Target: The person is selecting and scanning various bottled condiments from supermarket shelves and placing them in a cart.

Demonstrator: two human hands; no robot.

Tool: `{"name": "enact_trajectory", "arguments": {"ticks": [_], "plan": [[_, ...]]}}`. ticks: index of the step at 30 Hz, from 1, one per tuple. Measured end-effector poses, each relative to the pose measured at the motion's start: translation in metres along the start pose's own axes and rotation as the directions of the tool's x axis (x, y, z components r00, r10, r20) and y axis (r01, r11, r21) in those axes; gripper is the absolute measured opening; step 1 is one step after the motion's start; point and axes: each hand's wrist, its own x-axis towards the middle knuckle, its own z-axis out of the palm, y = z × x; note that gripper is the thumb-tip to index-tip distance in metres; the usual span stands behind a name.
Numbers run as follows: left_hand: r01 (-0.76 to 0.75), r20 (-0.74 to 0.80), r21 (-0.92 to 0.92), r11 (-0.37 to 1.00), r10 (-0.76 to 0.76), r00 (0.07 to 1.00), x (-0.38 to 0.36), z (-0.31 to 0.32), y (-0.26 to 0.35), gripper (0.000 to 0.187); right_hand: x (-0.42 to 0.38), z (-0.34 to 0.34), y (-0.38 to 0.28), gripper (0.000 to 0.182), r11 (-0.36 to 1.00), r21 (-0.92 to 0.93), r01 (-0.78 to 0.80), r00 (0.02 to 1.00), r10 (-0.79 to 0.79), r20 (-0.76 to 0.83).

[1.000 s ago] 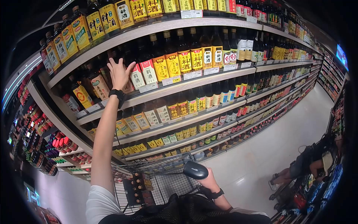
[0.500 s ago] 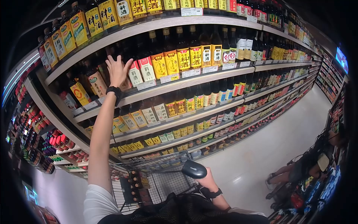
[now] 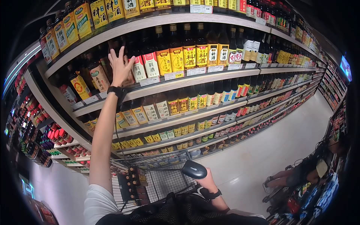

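Observation:
My left hand (image 3: 120,69) reaches up to the second shelf from the top, its fingers spread in front of the dark bottles there. It overlaps a bottle with a brownish label, partly hidden behind the palm. Just right of the fingers stands a white-and-red labelled bottle (image 3: 139,69), and a beige-labelled bottle (image 3: 98,78) is to the left. Low in front of me, my right hand (image 3: 208,182) is wrapped round the handle of a black barcode scanner (image 3: 194,170), which is held over the shopping cart (image 3: 165,183).
Bottles with yellow labels (image 3: 189,56) line the shelves, with price tags along the shelf edge (image 3: 161,83). Several dark bottles (image 3: 132,183) stand in the cart's left part. At the right, a person (image 3: 296,174) is beside another cart in the aisle.
My view has shifted slightly, so the shelves sit a little further right. The left hand's fingers have spread slightly differently at the same spot. The right hand keeps the scanner nearly still.

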Motion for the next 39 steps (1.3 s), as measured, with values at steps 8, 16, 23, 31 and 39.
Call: {"name": "enact_trajectory", "arguments": {"ticks": [8,16,23,31,39], "plan": [[0.091,0.077,-0.135,0.987,-0.081,0.994,-0.256,-0.063,0.002,0.038,-0.001,-0.004,0.031,0.041,0.963,-0.264,-0.062,0.997,0.069,0.018],[0.574,0.972,0.198,0.794,-0.236,-0.009,-0.798,-0.220,-0.085,0.048,-0.037,-0.009,0.200,0.041,0.691,-0.723,0.018,0.814,0.410,0.412],[0.217,0.803,0.596,0.773,-0.572,-0.166,-0.779,-0.290,-0.007,0.069,-0.054,0.005,0.273,0.048,0.508,-0.833,0.220,0.704,0.509,0.496],[0.182,0.926,0.375,0.909,-0.376,-0.032,-0.769,-0.290,-0.033,0.071,-0.039,0.042,0.308,0.057,0.145,-0.977,0.159,0.646,0.733,0.214],[0.391,0.889,0.451,0.802,-0.368,-0.272,-0.772,-0.280,-0.048,0.096,-0.054,0.070,0.297,0.052,0.316,-0.900,0.299,0.594,0.677,0.435]]}}
